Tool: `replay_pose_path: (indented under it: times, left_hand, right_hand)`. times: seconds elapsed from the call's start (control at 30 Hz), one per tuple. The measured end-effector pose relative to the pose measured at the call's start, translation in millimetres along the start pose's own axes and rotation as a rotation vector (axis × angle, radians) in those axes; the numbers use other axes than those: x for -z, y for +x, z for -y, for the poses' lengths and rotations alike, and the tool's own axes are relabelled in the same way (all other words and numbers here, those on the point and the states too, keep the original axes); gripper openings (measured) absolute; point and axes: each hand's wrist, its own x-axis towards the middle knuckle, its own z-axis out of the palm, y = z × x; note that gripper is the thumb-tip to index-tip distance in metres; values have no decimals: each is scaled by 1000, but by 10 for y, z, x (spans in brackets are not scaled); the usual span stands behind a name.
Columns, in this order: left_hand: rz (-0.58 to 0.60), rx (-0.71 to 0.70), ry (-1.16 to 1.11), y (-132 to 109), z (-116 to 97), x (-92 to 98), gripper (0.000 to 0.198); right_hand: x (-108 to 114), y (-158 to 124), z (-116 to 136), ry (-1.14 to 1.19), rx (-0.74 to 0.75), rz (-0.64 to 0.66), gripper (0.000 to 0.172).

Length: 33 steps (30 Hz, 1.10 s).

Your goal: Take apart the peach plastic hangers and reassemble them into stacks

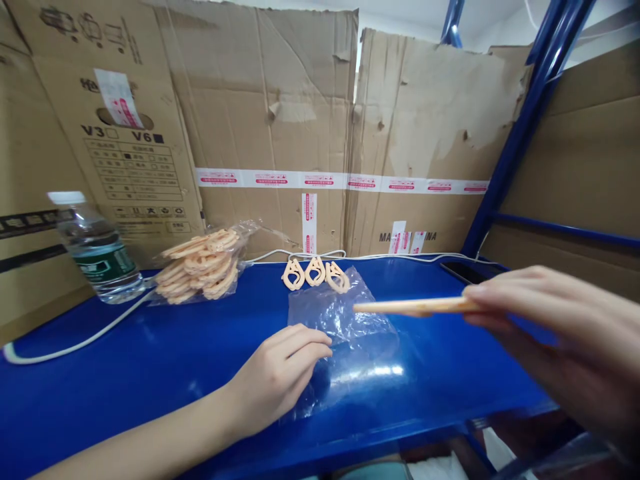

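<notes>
My left hand (285, 370) rests at the near left part of a clear plastic bag (367, 327) lying flat on the blue surface. Its fingers are curled together at the film, and the thumb is hidden. In my right hand (545, 327), raised at the right, a flat peach plastic piece (413, 307) is pinched by one end. It is seen edge-on above the bag and looks like a folded hanger. Three peach loop-shaped pieces (315, 272) of similar colour lie in a row by the bag's far edge. A clear bag packed with more pieces (200, 267) sits at the left.
A water bottle (100, 250) stands tilted in view at the far left. A white cable (75, 350) runs along the left and back. Cardboard (270, 100) walls the back; a dark phone-like object (470, 272) lies behind my right hand. A blue post (515, 133) rises at right.
</notes>
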Motion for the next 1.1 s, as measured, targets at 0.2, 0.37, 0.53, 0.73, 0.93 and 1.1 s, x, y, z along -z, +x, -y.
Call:
replay_pose_path:
  times: [0.2,0.37,0.53,0.73,0.93,1.1]
  left_hand:
    - [-28,50,-94,67,-13,32,34]
    - [-53,66,-135,79,-17,29,36]
    - [-56,81,-151,85,-17,33,40]
    - [-33,82,-143,83,-30,39,42]
    - [-41,149,117,101,-9,123,34]
    - [-137,-181,419,105,-331,163,29]
  right_hand:
    - [-255,-56,441,186,181,18,46]
    - [-430,-10,512,162,410,122,46]
    - [-586,45,554,111,464,148,40]
    - [-805,71,575,61,458,184,31]
    - [-834,6,646,119,404,211,29]
    - [-794,62,618,167,310,198,33]
